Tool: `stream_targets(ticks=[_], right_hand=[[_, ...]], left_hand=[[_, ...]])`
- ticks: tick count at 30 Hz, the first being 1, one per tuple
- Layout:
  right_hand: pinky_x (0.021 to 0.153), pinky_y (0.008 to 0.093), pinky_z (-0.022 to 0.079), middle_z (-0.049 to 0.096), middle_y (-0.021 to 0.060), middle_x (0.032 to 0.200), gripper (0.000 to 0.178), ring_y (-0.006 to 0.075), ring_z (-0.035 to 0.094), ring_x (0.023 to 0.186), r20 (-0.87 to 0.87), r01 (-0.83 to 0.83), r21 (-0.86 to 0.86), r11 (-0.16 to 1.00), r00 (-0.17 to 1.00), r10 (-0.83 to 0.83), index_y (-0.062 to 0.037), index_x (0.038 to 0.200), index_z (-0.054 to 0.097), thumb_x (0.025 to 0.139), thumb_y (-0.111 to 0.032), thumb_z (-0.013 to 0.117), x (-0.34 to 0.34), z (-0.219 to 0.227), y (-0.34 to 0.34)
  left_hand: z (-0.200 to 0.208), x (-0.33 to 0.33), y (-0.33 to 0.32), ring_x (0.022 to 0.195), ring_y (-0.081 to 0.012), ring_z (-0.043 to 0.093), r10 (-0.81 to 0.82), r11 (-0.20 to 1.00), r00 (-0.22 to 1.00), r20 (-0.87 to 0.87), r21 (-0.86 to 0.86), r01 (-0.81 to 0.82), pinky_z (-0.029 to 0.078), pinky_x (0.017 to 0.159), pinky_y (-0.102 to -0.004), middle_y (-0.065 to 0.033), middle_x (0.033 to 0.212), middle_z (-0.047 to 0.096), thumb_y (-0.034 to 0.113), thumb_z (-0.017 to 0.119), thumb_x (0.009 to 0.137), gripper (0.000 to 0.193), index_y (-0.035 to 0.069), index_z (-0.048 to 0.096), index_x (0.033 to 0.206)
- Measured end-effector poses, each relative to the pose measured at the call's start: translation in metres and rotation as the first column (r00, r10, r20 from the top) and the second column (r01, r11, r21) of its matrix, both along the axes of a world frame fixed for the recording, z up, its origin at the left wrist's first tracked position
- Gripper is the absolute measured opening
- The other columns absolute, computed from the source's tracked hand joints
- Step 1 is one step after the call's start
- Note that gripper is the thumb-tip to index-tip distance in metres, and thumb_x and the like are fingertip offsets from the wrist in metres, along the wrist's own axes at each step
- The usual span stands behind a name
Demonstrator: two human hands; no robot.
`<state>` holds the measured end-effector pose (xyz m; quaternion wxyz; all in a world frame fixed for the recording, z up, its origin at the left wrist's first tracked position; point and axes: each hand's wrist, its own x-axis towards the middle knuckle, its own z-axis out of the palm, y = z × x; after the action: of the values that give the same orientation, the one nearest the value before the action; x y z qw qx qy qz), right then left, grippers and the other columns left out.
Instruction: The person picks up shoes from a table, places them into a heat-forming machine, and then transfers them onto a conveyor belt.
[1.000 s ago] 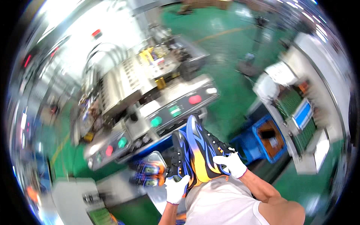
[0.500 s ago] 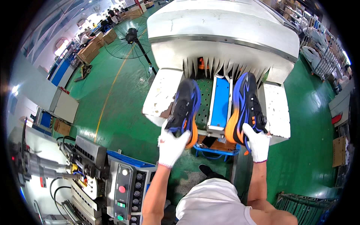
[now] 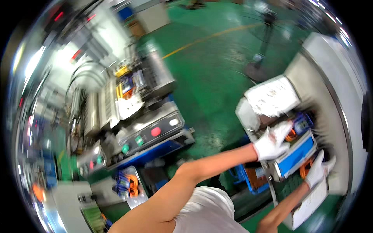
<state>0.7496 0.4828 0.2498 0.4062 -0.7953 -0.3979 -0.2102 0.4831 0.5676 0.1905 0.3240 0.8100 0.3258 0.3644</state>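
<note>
My left hand [image 3: 274, 141], in a white glove, has its fingers spread and holds nothing. Just beyond its fingertips, a blue, black and orange sneaker [image 3: 302, 123] lies at the curtained opening of a white machine [image 3: 328, 89]. My right hand [image 3: 321, 171], also gloved, reaches to the second sneaker [image 3: 305, 168], its fingers stretched out against the shoe. Motion blur softens this contact, and the glove covers part of that sneaker. Between the two shoes runs a blue-topped divider [image 3: 297, 155].
On the left stands a metal machine with a button panel [image 3: 155, 134] and a sneaker [image 3: 125, 86] in its fixture. Several blue and orange sneaker parts [image 3: 128, 184] lie in a tray at lower left. A blue-framed stool [image 3: 252, 178] is below the opening; a fan [image 3: 268, 19] stands beyond.
My view has swung left toward the button-panel machine. Both sneakers have moved deeper into the white machine's opening. My left hand has let go of its sneaker.
</note>
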Motion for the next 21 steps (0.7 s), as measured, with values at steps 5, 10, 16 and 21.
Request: stream_targets(ticks=[5, 10, 16, 21], right_hand=[[0.112, 0.0417, 0.045, 0.054, 0.0212, 0.147, 0.054, 0.0289, 0.057, 0.131, -0.519, -0.754, 0.145, 0.641, 0.494, 0.698, 0.0021, 0.146, 0.048, 0.098, -0.008, 0.069, -0.202, -0.049, 0.001], [0.123, 0.0423, 0.032, 0.038, 0.0253, 0.159, 0.076, 0.0343, 0.038, 0.149, -0.901, -0.990, 0.110, -0.091, -0.138, 0.412, 0.0015, 0.153, 0.033, 0.092, -0.009, 0.076, -0.421, -0.152, -0.042], [0.118, 0.0413, 0.038, 0.045, 0.0228, 0.156, 0.072, 0.0310, 0.046, 0.144, -0.910, -0.885, -0.043, -0.463, -0.157, 0.385, -0.0012, 0.152, 0.039, 0.091, -0.008, 0.076, -0.561, -0.173, -0.134], [0.118, 0.0423, 0.038, 0.045, 0.0256, 0.155, 0.074, 0.0339, 0.048, 0.142, -0.881, -0.706, -0.342, -0.621, 0.011, 0.473, 0.0021, 0.153, 0.038, 0.091, -0.010, 0.076, -0.604, -0.196, -0.192]], left_hand=[[-0.050, -0.234, -0.146, 0.124, -0.0366, 0.063, 0.324, 0.792, 0.904, -0.280, -0.441, -0.421, 0.050, 0.106, -0.0429, -0.0236, 0.136, 0.063, 0.031, 0.062, 0.097, 0.058, 0.000, 0.050, 0.145], [-0.127, -0.484, -0.432, 0.115, -0.0355, 0.064, 0.881, -0.159, -0.042, -0.471, -0.211, -0.964, 0.049, 0.102, -0.0445, -0.0208, 0.123, 0.067, 0.026, 0.066, 0.094, 0.032, 0.004, 0.069, 0.116], [-0.148, -0.557, -0.763, 0.104, -0.0344, 0.072, 0.392, -0.881, -0.747, -0.537, 0.014, -0.472, 0.055, 0.094, -0.0443, -0.0193, 0.114, 0.074, 0.024, 0.067, 0.093, 0.036, 0.004, 0.066, 0.124], [-0.223, -0.512, -0.892, 0.127, -0.0415, 0.059, 0.100, -0.994, -0.755, -0.649, -0.103, -0.043, 0.048, 0.106, -0.0502, -0.0252, 0.145, 0.053, 0.029, 0.075, 0.086, 0.071, 0.007, 0.048, 0.147]])
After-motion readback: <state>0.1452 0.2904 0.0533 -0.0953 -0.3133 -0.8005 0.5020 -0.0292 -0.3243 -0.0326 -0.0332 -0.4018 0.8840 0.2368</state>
